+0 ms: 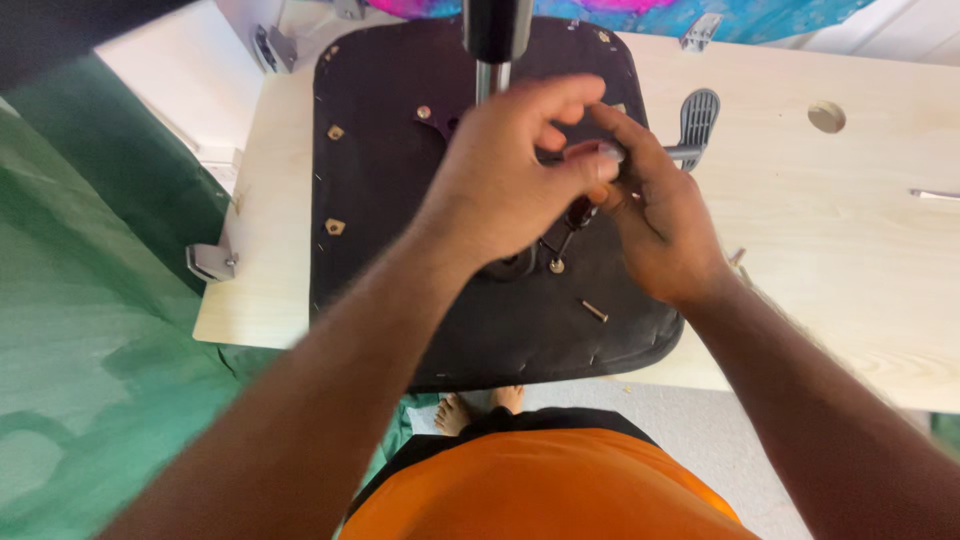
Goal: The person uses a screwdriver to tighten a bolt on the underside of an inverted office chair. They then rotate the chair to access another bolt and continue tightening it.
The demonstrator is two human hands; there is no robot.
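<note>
Left hand [500, 190]: centre of the frame, above the dark seat; fingers curled, thumb and fingertips pinched together against the right hand's fingertips; whatever sits in the pinch too small and blurred to tell.
Right hand [655, 225]: just right of centre, fingers bent inward and meeting the left hand; possibly closed on a small dark tool handle below the fingertips, not certain.
Seat underside [400, 200]: black upholstered chair seat, lying face down on the board, filling the upper middle of the frame; near edge overhanging the board's front edge.
Metal column [492, 60]: chrome post with a black sleeve, rising from the seat's middle at the top centre, just behind the hands.
Lever [696, 118]: grey plastic paddle, upper right of the hands, sticking out past the seat's right edge.
Loose bolt [594, 311]: silver, lying on the seat below the right hand, apart from it.
Second bolt [557, 265]: standing in the seat hardware, just under the joined hands.
Board [850, 220]: pale wood, round hole at the upper right.
Green cloth [90, 330]: left side of the frame, beside the board.
Bare feet [480, 408]: lower centre, on the floor under the board's edge.
</note>
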